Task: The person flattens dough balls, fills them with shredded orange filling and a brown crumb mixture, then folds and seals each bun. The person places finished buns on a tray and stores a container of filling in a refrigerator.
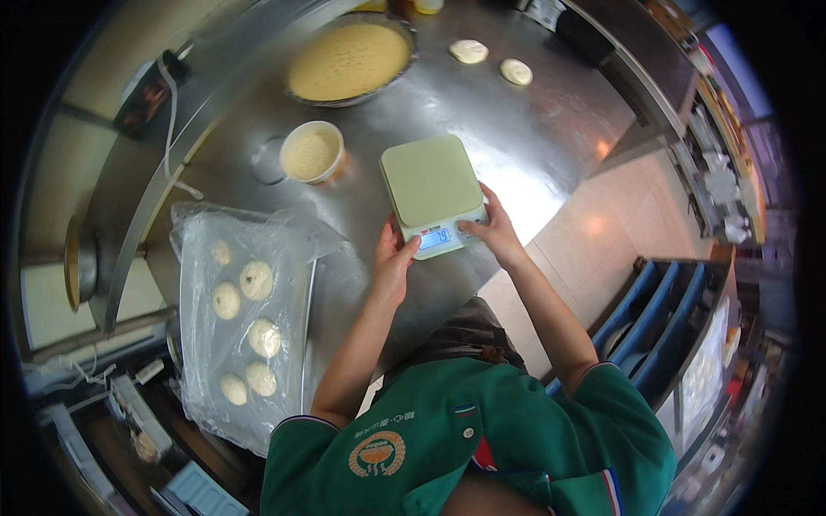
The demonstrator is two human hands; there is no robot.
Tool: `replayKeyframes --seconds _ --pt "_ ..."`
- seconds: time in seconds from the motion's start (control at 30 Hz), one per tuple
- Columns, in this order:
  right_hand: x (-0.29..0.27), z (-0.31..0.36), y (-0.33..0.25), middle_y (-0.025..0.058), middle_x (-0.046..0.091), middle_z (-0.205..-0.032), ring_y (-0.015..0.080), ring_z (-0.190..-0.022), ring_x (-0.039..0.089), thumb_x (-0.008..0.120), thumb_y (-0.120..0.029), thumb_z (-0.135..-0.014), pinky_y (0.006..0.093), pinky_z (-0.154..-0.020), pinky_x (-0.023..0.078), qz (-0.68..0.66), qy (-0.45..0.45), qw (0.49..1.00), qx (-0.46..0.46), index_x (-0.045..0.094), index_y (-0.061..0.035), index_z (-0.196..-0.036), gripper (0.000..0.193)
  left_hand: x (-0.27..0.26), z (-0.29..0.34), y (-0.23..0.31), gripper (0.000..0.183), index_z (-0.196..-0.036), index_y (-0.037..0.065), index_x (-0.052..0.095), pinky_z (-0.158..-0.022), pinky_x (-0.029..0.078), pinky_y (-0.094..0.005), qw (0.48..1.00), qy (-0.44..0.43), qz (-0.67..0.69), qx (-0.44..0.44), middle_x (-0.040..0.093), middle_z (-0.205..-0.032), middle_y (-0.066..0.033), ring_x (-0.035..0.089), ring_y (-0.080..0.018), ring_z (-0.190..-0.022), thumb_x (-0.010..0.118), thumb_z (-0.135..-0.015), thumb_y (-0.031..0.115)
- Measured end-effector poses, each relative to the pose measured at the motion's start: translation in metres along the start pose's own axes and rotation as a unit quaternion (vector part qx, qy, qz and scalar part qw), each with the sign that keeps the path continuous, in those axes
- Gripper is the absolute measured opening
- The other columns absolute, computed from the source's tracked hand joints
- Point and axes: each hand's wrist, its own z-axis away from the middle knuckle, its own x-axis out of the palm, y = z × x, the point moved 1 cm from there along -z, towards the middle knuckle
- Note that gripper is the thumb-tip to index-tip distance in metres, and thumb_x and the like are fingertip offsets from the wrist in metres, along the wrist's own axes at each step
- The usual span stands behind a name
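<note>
A pale green kitchen scale (432,182) with a lit blue display is gripped at its near end by both hands. My left hand (395,262) closes on the left corner, its thumb by the display. At the right corner my right hand (496,230) holds on, thumb laid over the button area. The weighing plate bears nothing. Left of the scale stands a white tub (312,152) with pale yellow contents. Further left, a tray under clear plastic film (196,301) carries several round dough pieces (256,281).
A wide bowl of yellow batter or filling (351,62) sits at the back left of the steel table (387,120). Two flattened dough rounds (469,52) lie at the back. A white cable (169,120) hangs at left. Blue racks (650,318) stand on the right.
</note>
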Motion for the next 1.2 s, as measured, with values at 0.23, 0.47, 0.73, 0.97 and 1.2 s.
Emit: replayKeyframes --seconds 0.23,0.47,0.73,0.97,1.2 --pt "-0.043 0.042 0.009 0.0162 0.047 -0.137 0.0258 -0.127 0.045 0.075 -0.010 -0.078 0.0353 -0.106 0.036 -0.010 0.057 0.998 0.037 0.026 -0.0012 -0.147 0.085 0.040 0.002 -0.009 0.058 -0.146 0.009 0.026 -0.077 0.056 -0.0331 0.989 -0.108 -0.032 -0.099 0.057 -0.120 -0.0101 0.061 -0.0184 -0.102 0.054 -0.096 0.013" --pt "-0.115 0.081 0.032 0.0059 0.063 -0.109 0.0113 -0.087 0.065 0.060 -0.021 -0.094 0.0237 -0.061 0.057 -0.350 0.111 0.921 0.130 0.039 -0.0005 -0.138 0.053 0.099 -0.019 -0.047 0.061 -0.148 0.011 0.022 -0.082 0.054 -0.0348 0.967 -0.181 -0.014 -0.177 0.055 -0.124 -0.0102 0.060 -0.0194 -0.105 0.054 -0.096 0.018" --pt "-0.278 0.013 0.049 0.0025 0.065 -0.085 0.0073 -0.061 0.060 0.049 -0.039 -0.099 0.0194 -0.048 0.045 -0.150 0.261 0.953 -0.011 0.056 -0.0034 -0.116 0.040 0.173 -0.047 -0.102 0.059 -0.148 0.008 0.026 -0.091 0.046 -0.0310 0.945 -0.209 -0.252 -0.003 0.049 -0.135 -0.0091 0.056 -0.0166 -0.111 0.053 -0.098 0.021" --pt "-0.435 -0.149 0.070 -0.0047 0.054 -0.069 0.0045 -0.053 0.048 0.055 -0.039 -0.096 0.0191 -0.045 0.040 -0.035 0.202 0.978 -0.026 0.063 -0.0089 -0.099 0.031 0.108 0.018 -0.122 0.014 -0.090 -0.003 0.066 -0.076 0.049 -0.0250 0.922 -0.054 -0.383 0.004 0.063 -0.109 -0.0081 0.061 -0.0135 -0.091 0.058 -0.092 0.008" --pt "-0.455 -0.250 0.060 0.0162 0.065 -0.101 0.0220 -0.079 0.066 0.063 -0.030 -0.092 0.0319 -0.068 0.055 0.002 0.237 0.969 -0.075 0.058 0.0060 -0.113 0.042 0.107 0.095 -0.116 0.016 -0.099 -0.001 0.066 -0.077 0.049 -0.0273 0.874 0.070 -0.480 -0.017 0.064 -0.105 -0.0101 0.061 -0.0177 -0.088 0.061 -0.091 0.013"
